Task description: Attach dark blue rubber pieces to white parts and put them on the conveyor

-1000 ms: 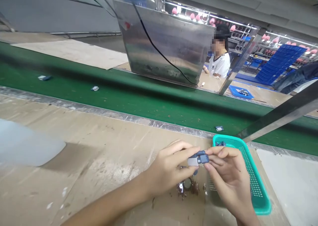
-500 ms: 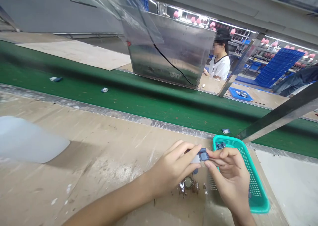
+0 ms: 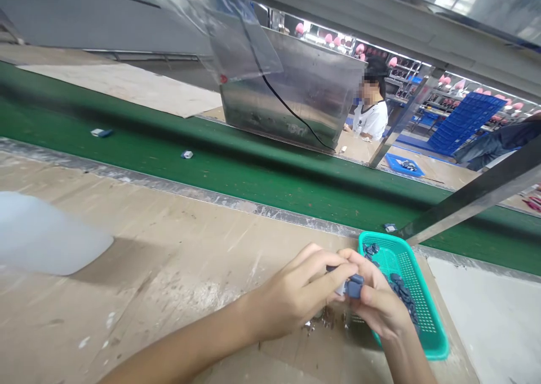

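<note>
Between my two hands is a small blue-grey and white block-like part [image 3: 354, 288]; its exact kind is unclear. My left hand [image 3: 302, 285] pinches its white side, fingers stretched across the top. The fingers of my right hand [image 3: 382, 302] curl around the far side, thumb pressed against the blue-grey end. Just right of the hands stands a turquoise perforated basket [image 3: 442, 344], partly covered by my right hand. Loose dark blue-grey pieces [image 3: 403, 297] lie inside it. Wet brown spots [image 3: 327, 318] mark the board beneath my left hand.
A green conveyor belt [image 3: 253, 175] crosses behind the worktable, carrying several small blue-and-white parts [image 3: 186, 155]. A metal post [image 3: 469, 195] slants beside the basket. A translucent white object [image 3: 51, 237] is at left. Beyond the belt, a person [image 3: 372, 114] sits near a blue tray [image 3: 391, 161].
My right hand has turned and closed around the part, which has shifted slightly right and down. More of the basket's pieces show. The belt parts have moved slightly to the right in view.
</note>
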`<state>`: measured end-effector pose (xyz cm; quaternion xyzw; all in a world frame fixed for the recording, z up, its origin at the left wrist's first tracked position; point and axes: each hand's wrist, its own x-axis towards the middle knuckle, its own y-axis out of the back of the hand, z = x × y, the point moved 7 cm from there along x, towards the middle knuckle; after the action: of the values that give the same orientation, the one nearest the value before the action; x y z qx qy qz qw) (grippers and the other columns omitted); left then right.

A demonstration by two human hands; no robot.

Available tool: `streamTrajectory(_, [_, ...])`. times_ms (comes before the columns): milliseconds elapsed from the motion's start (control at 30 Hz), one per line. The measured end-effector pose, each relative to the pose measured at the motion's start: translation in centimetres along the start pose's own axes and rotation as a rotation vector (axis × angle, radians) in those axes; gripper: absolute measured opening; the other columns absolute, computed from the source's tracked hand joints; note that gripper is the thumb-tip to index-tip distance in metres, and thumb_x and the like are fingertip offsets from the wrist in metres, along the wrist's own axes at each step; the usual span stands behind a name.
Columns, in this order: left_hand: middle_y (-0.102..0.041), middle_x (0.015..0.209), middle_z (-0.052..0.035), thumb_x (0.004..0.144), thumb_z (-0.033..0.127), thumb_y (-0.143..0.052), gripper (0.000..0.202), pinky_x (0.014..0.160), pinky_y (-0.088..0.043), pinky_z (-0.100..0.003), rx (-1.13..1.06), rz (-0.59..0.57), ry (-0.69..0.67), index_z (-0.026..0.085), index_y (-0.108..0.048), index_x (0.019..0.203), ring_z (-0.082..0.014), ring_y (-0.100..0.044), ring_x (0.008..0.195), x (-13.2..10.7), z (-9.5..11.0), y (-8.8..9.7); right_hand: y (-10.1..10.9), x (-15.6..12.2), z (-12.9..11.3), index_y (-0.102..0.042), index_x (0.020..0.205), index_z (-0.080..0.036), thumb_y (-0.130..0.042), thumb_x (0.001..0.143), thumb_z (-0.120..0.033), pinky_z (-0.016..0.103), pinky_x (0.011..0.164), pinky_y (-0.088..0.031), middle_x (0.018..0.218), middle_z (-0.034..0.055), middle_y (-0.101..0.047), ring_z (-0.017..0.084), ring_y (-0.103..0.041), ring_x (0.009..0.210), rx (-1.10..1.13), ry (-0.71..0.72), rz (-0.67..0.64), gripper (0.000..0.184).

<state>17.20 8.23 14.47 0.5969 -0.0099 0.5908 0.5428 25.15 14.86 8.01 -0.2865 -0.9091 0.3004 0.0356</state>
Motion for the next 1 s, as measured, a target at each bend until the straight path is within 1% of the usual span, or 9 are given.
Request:
streamTrajectory(100, [-0.057, 0.097, -0.0110, 0.083, 0.007, -0.045, 0.032, 0.074, -0.044, -0.027, -0.043, -0.037, 0.009, 0.010, -0.046, 0.115, -0.0161, -0.047, 0.086, 0.1, 0.0, 0.0, -0.1, -0.1, 0.2, -0.050, 0.083, -0.021, -0.085, 0.053, -0.031, 0.019, 0.057, -0.041, 0.073, -0.0026, -0.049, 0.012, -0.050, 0.063, 0.066, 0.006, 0.019, 0.047])
streamTrajectory(200, [-0.057, 0.094, -0.0099, 0.084, 0.008, -0.045, 0.030, 0.074, -0.044, -0.025, -0.073, -0.085, 0.016, 0.009, -0.047, 0.113, -0.0150, -0.044, 0.080, 0.2, 0.3, 0.0, -0.6, -0.3, 0.4, -0.047, 0.078, -0.021, -0.085, 0.051, -0.030, 0.020, 0.056, -0.039, 0.071, -0.0029, -0.047, 0.013, -0.047, 0.062, 0.090, 0.010, 0.004, 0.047])
streamTrajectory(400, [-0.055, 0.105, -0.0115, 0.087, 0.010, -0.038, 0.030, 0.081, -0.042, -0.028, -0.094, -0.224, 0.053, 0.009, -0.046, 0.116, -0.0169, -0.044, 0.087, 0.2, 0.4, -0.6, -0.8, -0.4, 0.9, -0.046, 0.078, -0.021, -0.084, 0.053, -0.033, 0.021, 0.056, -0.037, 0.068, -0.0031, -0.043, 0.013, -0.044, 0.060, 0.104, 0.027, -0.014, 0.047])
streamTrajectory(467, [-0.054, 0.107, -0.0121, 0.087, 0.009, -0.036, 0.031, 0.083, -0.042, -0.028, -0.105, -0.249, 0.052, 0.008, -0.046, 0.116, -0.0178, -0.044, 0.091, 0.1, 0.3, -0.8, -0.8, -0.4, 1.0, -0.045, 0.078, -0.021, -0.084, 0.054, -0.032, 0.021, 0.057, -0.037, 0.068, -0.0034, -0.043, 0.013, -0.043, 0.061, 0.122, 0.041, -0.014, 0.047])
streamTrajectory(533, [-0.054, 0.107, -0.0125, 0.087, 0.009, -0.035, 0.032, 0.083, -0.042, -0.029, -0.112, -0.259, 0.057, 0.007, -0.044, 0.117, -0.0183, -0.044, 0.092, 0.1, 0.2, -0.8, -0.9, -0.4, 1.0, -0.045, 0.078, -0.021, -0.083, 0.057, -0.032, 0.021, 0.058, -0.037, 0.068, -0.0034, -0.043, 0.012, -0.043, 0.062, 0.150, 0.058, -0.021, 0.044])
streamTrajectory(667, [-0.056, 0.102, -0.0121, 0.087, 0.008, -0.035, 0.031, 0.079, -0.043, -0.030, -0.101, -0.275, 0.057, 0.007, -0.045, 0.116, -0.0182, -0.046, 0.088, -0.1, 0.3, -0.6, -1.3, -0.6, 1.3, -0.045, 0.078, -0.020, -0.082, 0.060, -0.029, 0.021, 0.059, -0.036, 0.068, -0.0037, -0.042, 0.011, -0.042, 0.063, 0.197, 0.065, -0.034, 0.042])
streamTrajectory(833, [-0.056, 0.101, -0.0124, 0.086, 0.006, -0.033, 0.032, 0.077, -0.045, -0.031, -0.078, -0.274, 0.054, 0.007, -0.046, 0.116, -0.0184, -0.047, 0.086, -0.1, 0.5, -0.3, -1.4, -0.8, 1.5, -0.045, 0.080, -0.021, -0.081, 0.063, -0.029, 0.020, 0.061, -0.039, 0.071, -0.0033, -0.045, 0.011, -0.044, 0.065, 0.197, 0.073, -0.004, 0.040])
streamTrajectory(900, [-0.056, 0.103, -0.0123, 0.086, 0.007, -0.035, 0.031, 0.078, -0.045, -0.030, -0.075, -0.263, 0.059, 0.007, -0.046, 0.116, -0.0182, -0.047, 0.088, -0.1, 0.3, -0.3, -1.1, -0.7, 1.2, -0.048, 0.082, -0.021, -0.081, 0.063, -0.031, 0.020, 0.061, -0.040, 0.072, -0.0030, -0.047, 0.011, -0.045, 0.065, 0.164, 0.094, 0.010, 0.039])
streamTrajectory(1000, [-0.056, 0.105, -0.0116, 0.086, 0.010, -0.040, 0.031, 0.081, -0.045, -0.029, -0.035, -0.204, 0.065, 0.007, -0.046, 0.116, -0.0183, -0.048, 0.092, 0.1, 0.0, -0.1, -0.3, -0.4, 0.4, -0.052, 0.087, -0.021, -0.081, 0.063, -0.033, 0.020, 0.059, -0.042, 0.074, -0.0019, -0.053, 0.011, -0.049, 0.064, 0.014, 0.125, 0.041, 0.040])
